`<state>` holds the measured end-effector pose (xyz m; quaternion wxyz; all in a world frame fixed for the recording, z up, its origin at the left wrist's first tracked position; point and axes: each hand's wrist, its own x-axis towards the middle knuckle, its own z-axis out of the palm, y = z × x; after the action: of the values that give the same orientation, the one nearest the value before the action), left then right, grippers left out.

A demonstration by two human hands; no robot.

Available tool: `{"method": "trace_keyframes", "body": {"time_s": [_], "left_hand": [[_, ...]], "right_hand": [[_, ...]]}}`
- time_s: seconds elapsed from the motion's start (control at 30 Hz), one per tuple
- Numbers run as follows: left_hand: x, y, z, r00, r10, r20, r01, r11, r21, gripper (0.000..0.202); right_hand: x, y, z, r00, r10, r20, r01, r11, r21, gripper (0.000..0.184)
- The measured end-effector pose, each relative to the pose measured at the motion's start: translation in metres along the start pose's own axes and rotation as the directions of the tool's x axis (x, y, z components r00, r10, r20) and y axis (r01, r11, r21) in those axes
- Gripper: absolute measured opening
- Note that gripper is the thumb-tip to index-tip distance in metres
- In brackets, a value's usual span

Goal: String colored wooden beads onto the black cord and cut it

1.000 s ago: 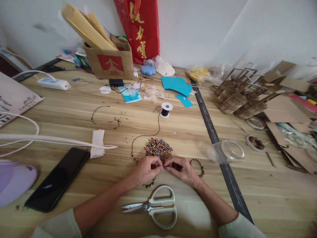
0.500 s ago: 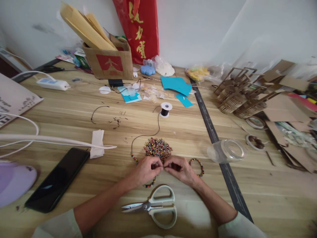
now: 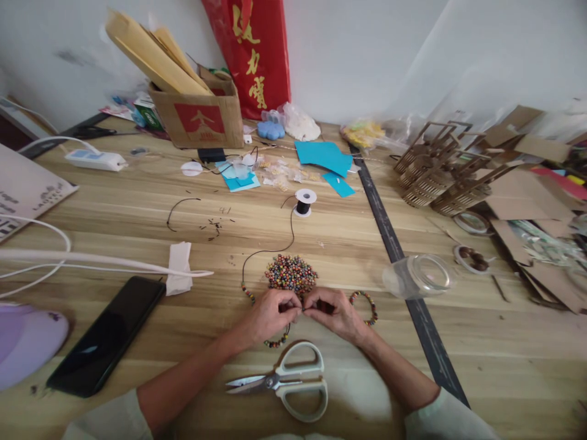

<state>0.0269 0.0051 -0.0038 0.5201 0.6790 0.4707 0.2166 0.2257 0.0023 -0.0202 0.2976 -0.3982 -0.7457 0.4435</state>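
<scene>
My left hand (image 3: pixel 274 315) is closed in a pinch, with the black cord (image 3: pixel 288 328) rising to its fingers. Opposite it, my right hand (image 3: pixel 334 313) also pinches; its fingertips meet the left ones around a tiny dark thing too small to make out. Strung multicoloured beads (image 3: pixel 276 342) show on the cord below my left hand, which hides part of the strand. Just beyond my fingers lies a heap of loose beads (image 3: pixel 291 272). The cord leads back to a white spool (image 3: pixel 303 206). A finished-looking bead loop (image 3: pixel 372 305) lies beside my right hand.
Scissors (image 3: pixel 284 382) with pale handles lie nearest me, blades slightly apart. A phone (image 3: pixel 107 336) and white cable (image 3: pixel 114 261) are on the left. To the right, a clear jar (image 3: pixel 417 278) lies on its side. Cord scraps (image 3: pixel 215 227) and blue cards (image 3: pixel 323 159) are farther back.
The view has shifted very slightly. Both hands keep their pinch at nearly the same spot, with only tiny finger movement; the beads, spool and scissors stay put.
</scene>
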Motion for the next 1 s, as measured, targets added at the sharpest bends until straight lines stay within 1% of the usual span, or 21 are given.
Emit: {"method": "trace_keyframes", "body": {"time_s": [0.17,0.33,0.4,0.5,0.63,0.73,0.8,0.87,1.0], "left_hand": [[0.0,-0.003,0.0,1.0,0.017,0.01,-0.017,1.0,0.009,0.013],[-0.001,-0.002,-0.001,0.999,0.032,0.006,-0.032,0.997,0.07,0.015],[-0.001,-0.001,-0.002,0.999,0.045,0.005,-0.046,0.997,0.068,0.019],[0.0,-0.003,-0.003,0.998,0.061,0.014,-0.061,0.998,0.012,0.023],[0.0,-0.004,-0.005,0.997,0.061,0.043,-0.056,0.992,-0.116,0.022],[-0.001,-0.003,-0.006,0.995,0.05,0.086,-0.031,0.976,-0.217,0.018],[-0.001,-0.001,-0.006,0.993,0.029,0.117,0.004,0.962,-0.274,0.012],[-0.001,0.001,-0.005,0.993,0.006,0.122,0.031,0.952,-0.304,0.007],[-0.001,0.001,-0.004,0.996,-0.012,0.09,0.038,0.956,-0.293,0.005]], "right_hand": [[0.001,-0.002,-0.001,0.999,-0.045,0.006,0.045,0.999,-0.016,0.029],[0.001,-0.007,-0.002,0.991,-0.132,0.02,0.132,0.991,-0.023,0.03],[0.0,-0.008,-0.002,0.986,-0.163,0.024,0.164,0.986,-0.031,0.029],[-0.001,-0.009,-0.001,0.98,-0.193,0.038,0.195,0.98,-0.046,0.026],[-0.002,-0.01,0.001,0.975,-0.218,0.041,0.221,0.972,-0.074,0.022],[-0.002,-0.012,0.001,0.977,-0.21,0.021,0.211,0.973,-0.092,0.023],[-0.002,-0.013,0.001,0.982,-0.189,0.021,0.191,0.977,-0.101,0.024],[-0.002,-0.011,0.001,0.983,-0.181,0.024,0.182,0.977,-0.109,0.024],[-0.003,-0.007,0.002,0.981,-0.193,0.03,0.195,0.974,-0.115,0.021]]}}
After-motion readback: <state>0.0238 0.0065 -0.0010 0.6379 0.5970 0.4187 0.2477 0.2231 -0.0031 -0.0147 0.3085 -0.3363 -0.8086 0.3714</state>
